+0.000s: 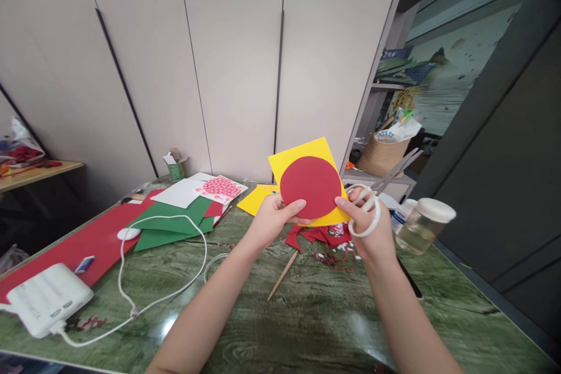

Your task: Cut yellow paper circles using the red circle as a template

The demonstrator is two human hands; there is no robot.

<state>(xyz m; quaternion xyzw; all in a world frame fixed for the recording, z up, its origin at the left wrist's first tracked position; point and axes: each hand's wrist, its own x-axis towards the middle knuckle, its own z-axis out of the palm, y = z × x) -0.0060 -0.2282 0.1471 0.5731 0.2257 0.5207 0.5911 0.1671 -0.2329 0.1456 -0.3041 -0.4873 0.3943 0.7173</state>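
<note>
A red paper circle (310, 184) lies over a square of yellow paper (322, 149), and both are held up above the table. My left hand (274, 219) pinches the lower left of the two sheets, thumb on the red face. On the lower right edge, the thumb of my right hand (372, 225) presses against the circle and the yellow sheet. White-handled scissors (371, 228) hang from that same hand, their blades pointing up and away to the right. The fingers behind the paper are hidden.
Red paper scraps (324, 235) and a wooden stick (283, 276) lie below my hands. A lidded jar (425, 228) stands at the right. Green paper (170, 225), red paper (83, 239) and a white power strip (48, 298) with a looping cable occupy the left.
</note>
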